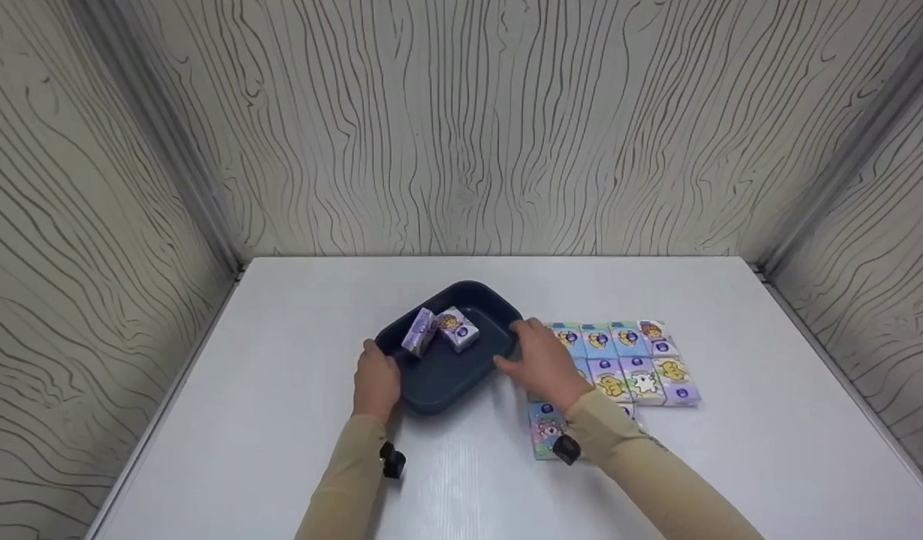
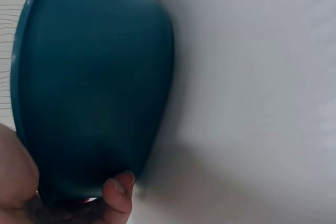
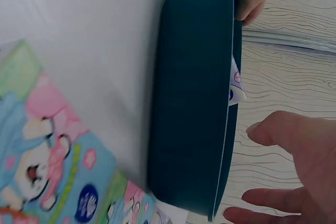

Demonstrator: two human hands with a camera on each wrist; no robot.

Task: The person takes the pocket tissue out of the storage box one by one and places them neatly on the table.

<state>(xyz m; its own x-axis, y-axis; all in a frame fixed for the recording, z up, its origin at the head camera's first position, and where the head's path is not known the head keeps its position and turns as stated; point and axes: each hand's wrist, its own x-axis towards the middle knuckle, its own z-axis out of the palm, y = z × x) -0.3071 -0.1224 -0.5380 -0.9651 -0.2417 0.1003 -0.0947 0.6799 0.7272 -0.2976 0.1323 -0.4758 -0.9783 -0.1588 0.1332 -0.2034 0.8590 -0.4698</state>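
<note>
A dark blue tray sits mid-table with two small tissue packs leaning inside it. My left hand grips the tray's left rim; the left wrist view shows the tray's underside and a finger curled beneath it. My right hand hovers at the tray's right rim with straight fingers. In the right wrist view that hand is spread and a little apart from the tray's wall. Several printed tissue packs lie in rows to the right of it.
One more tissue pack lies under my right wrist, close up in the right wrist view. The white table is enclosed by wood-grain walls at the back and both sides. A black camera sits on each wrist.
</note>
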